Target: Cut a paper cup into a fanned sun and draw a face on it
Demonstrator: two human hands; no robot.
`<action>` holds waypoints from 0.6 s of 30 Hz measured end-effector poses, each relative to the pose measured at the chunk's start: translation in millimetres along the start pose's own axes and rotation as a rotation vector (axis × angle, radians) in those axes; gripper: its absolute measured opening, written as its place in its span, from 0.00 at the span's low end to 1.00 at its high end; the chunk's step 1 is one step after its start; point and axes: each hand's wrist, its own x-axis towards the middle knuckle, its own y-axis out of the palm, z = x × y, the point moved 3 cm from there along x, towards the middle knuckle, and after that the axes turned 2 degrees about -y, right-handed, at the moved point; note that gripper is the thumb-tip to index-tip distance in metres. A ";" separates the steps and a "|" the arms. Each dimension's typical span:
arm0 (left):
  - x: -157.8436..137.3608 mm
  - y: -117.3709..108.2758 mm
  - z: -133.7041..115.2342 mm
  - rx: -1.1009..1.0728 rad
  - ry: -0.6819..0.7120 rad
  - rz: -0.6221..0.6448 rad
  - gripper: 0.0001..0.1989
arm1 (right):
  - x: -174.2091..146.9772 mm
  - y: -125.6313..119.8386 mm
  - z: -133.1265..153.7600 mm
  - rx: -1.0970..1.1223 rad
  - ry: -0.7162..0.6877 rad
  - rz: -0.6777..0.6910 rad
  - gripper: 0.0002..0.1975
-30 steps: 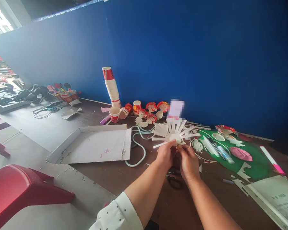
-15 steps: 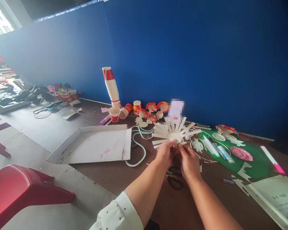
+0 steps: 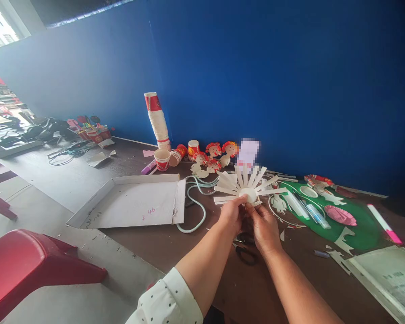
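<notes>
Both hands hold a white paper cup cut into strips (image 3: 248, 194), its strips fanned out around the round base. My left hand (image 3: 234, 211) is closed on it, with the thumb on the base. My right hand (image 3: 262, 223) pinches its near edge from the right. Dark-handled scissors (image 3: 245, 254) lie on the table just below my hands, partly covered by them. Behind the cut cup stand several paper figures with red fringed tops (image 3: 229, 153).
A shallow white cardboard tray (image 3: 131, 202) lies left of a pale cable (image 3: 202, 216). A tall stack of paper cups (image 3: 158, 123) leans near the blue partition (image 3: 256, 81). Pens, paper scraps and a pink fringed piece (image 3: 340, 215) lie on a green mat (image 3: 367, 231). A red stool (image 3: 23, 265) stands left.
The cut cup has turned and tilted slightly in my hands, so its strips point a little differently. Both hands keep hold of it.
</notes>
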 end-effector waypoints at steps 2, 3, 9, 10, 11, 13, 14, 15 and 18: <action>0.1 0.4 -0.8 0.002 -0.009 -0.001 0.08 | -0.2 0.5 -0.2 -0.020 -0.002 0.022 0.24; 0.1 0.4 -1.0 0.001 -0.012 -0.003 0.07 | -0.4 0.6 -0.3 -0.034 -0.001 0.031 0.24; -0.9 -0.4 -1.9 0.018 -0.044 -0.027 0.05 | -2.3 2.4 -2.2 -0.021 0.023 0.049 0.22; -1.6 -0.3 -2.6 0.022 -0.043 -0.031 0.04 | -2.7 2.9 -2.2 -0.004 0.022 0.047 0.22; -2.5 0.0 -3.4 0.026 -0.040 -0.033 0.04 | -3.1 3.3 -1.9 0.010 0.017 0.044 0.22; -4.3 1.0 -5.1 0.028 -0.027 -0.034 0.04 | -4.2 4.1 -0.8 0.041 0.005 0.036 0.23; -5.0 1.5 -5.7 0.027 -0.020 -0.034 0.04 | -4.8 4.6 -0.1 0.057 0.002 0.034 0.24; -5.4 2.0 -6.0 0.021 -0.007 -0.035 0.04 | -5.3 5.0 0.5 0.070 0.002 0.033 0.24; -5.2 2.1 -5.7 -0.016 0.043 -0.067 0.06 | -6.2 6.6 1.2 0.097 0.027 0.034 0.24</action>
